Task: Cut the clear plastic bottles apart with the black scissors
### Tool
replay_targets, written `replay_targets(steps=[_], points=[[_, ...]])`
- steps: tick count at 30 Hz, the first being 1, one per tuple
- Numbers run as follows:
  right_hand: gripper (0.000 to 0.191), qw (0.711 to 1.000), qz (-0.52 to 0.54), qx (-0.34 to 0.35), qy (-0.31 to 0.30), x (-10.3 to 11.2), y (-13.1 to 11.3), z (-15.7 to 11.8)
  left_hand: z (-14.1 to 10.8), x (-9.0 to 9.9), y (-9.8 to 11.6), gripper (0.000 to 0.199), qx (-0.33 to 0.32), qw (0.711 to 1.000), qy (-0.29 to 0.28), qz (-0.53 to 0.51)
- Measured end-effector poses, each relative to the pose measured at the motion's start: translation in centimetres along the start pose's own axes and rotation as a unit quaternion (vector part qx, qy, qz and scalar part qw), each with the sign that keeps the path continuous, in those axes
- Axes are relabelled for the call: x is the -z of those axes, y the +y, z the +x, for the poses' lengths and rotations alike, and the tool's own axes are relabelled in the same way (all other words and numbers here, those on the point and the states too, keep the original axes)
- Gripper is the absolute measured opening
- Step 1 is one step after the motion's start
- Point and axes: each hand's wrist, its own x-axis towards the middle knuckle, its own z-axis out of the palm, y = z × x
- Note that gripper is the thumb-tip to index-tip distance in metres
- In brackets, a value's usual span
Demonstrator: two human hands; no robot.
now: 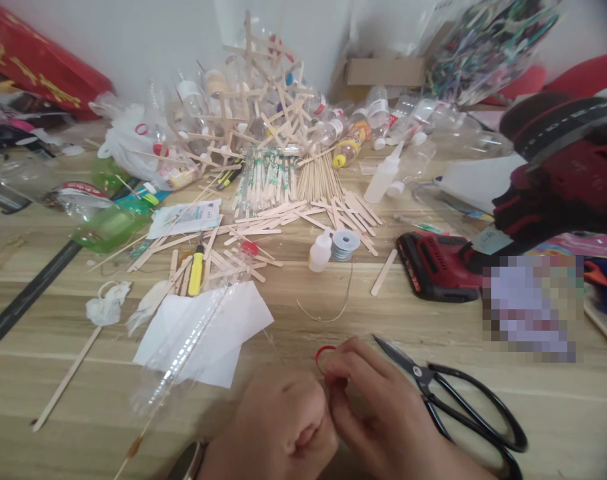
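Observation:
My left hand (288, 420) is curled into a fist low in the middle of the view; what it holds, if anything, is hidden. Pressed against it, my right hand (378, 400) has its thumb and forefinger pinched together. A thin red plastic ring (323, 353) sticks out from the fingertips of the right hand. Black-handled scissors (428, 387) lie just right of that hand, blades slightly parted. Ahead of both hands stands a spool of grey wire (345, 245), its loose end curling over the wooden table.
A small glue bottle (320, 251) stands by the spool. On the right is a red cordless power tool (548, 173). White paper (233, 333) lies under a clear plastic bottle piece with a thin stick (153, 407). Wooden sticks (263, 220) and plastic bottles (378, 113) fill the back.

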Motion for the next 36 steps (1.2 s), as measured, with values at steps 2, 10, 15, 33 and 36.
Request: replay_targets(steps=[2, 10, 15, 33, 36], points=[[0.024, 1.000, 0.004, -0.001, -0.005, -0.02, -0.05, 0.00, -0.24, -0.04, -0.05, 0.033, -0.023, 1.000, 0.007, -0.018], [0.021, 0.999, 0.026, -0.025, -0.022, -0.09, -0.40, 0.15, -0.09, -0.26, 0.11, 0.035, -0.033, 0.998, 0.008, -0.049], [0.020, 0.998, 0.037, -0.037, -0.038, 0.02, -0.70, 0.33, -0.29, -0.21, 0.04, 0.035, -0.032, 0.999, -0.005, -0.044], [0.017, 0.996, 0.038, -0.058, -0.054, -0.18, -0.62, 0.24, -0.93, -0.54, -0.19, 0.033, -0.028, 0.999, 0.023, 0.011], [0.017, 0.996, 0.044, -0.060, -0.056, -0.18, -0.63, 0.16, -1.01, -0.49, -0.03, 0.032, -0.038, 0.999, 0.018, 0.006]])
